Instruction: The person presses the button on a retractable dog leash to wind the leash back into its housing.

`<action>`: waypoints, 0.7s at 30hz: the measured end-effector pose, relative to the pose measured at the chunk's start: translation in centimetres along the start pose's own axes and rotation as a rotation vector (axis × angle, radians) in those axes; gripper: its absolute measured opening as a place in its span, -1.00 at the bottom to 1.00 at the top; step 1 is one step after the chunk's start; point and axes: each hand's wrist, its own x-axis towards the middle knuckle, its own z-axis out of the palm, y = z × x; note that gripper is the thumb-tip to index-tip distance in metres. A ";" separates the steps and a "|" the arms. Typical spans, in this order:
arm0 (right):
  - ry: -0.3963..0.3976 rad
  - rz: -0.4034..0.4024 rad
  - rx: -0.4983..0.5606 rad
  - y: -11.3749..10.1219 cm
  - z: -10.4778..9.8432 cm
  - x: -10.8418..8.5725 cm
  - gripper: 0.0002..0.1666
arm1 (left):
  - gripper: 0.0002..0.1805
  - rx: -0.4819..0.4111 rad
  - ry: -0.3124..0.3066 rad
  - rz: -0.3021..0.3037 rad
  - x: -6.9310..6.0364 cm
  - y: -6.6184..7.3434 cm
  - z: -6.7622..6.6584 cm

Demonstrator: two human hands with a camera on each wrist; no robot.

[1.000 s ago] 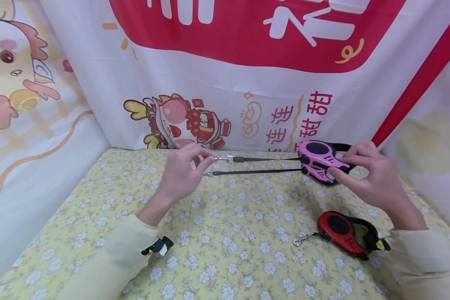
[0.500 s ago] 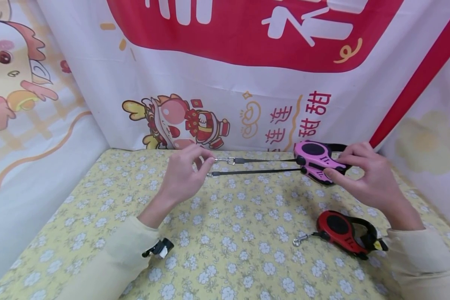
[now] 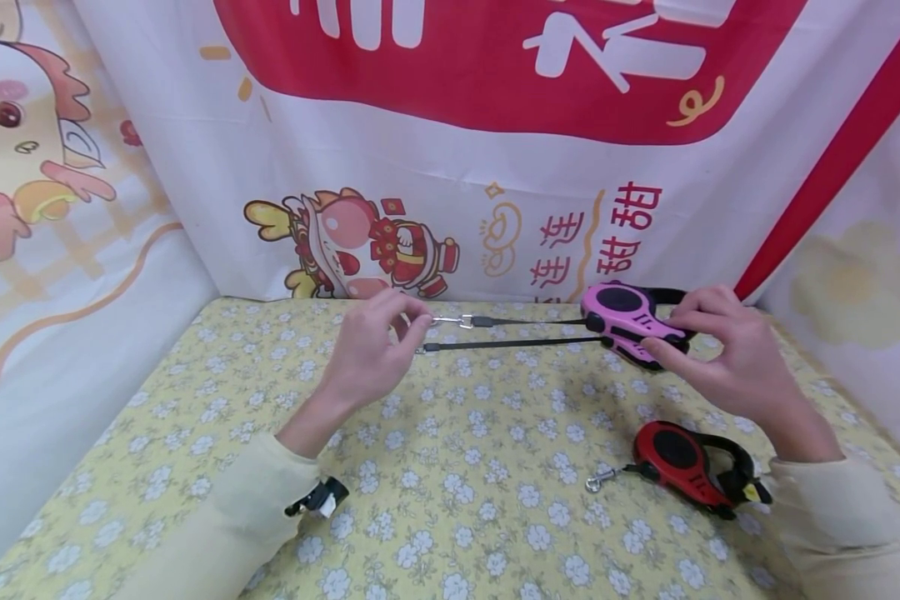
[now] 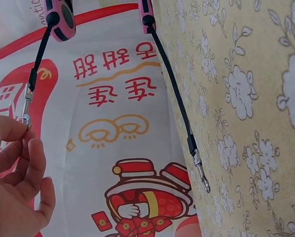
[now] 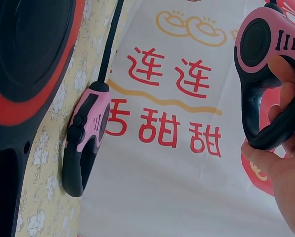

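Observation:
My left hand (image 3: 371, 350) pinches the metal clip (image 3: 452, 321) of a black leash strap between thumb and fingertips; the left wrist view shows the same clip (image 4: 27, 106). The strap runs right to a pink and black retractable leash (image 3: 621, 307), held up by my right hand (image 3: 735, 358). In the right wrist view, fingers curl round its black handle (image 5: 278, 126). A second pink leash (image 5: 92, 121) lies on the cloth beneath, with its strap (image 4: 172, 81) drawn out to a clip (image 4: 202, 173) resting near my left hand.
A red and black retractable leash (image 3: 675, 454) lies on the flowered cloth (image 3: 420, 517) at the front right, its short metal clip (image 3: 602, 479) pointing left. A printed white and red sheet (image 3: 450, 158) hangs behind the table's back edge.
The held pink leash has shifted slightly left with my right hand, and its clip a touch to the right with my left. The lower pink leash has stayed put.

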 end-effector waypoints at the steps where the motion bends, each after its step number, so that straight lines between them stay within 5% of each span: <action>1: -0.002 -0.002 -0.001 -0.1 0.0 0.0 -0.74 | -0.88 -0.001 -0.004 0.000 0.0 0.1 0.0; 21: -0.066 -0.016 0.019 -1.4 0.8 0.2 -0.68 | -0.92 -0.031 -0.033 0.059 -0.3 0.8 0.5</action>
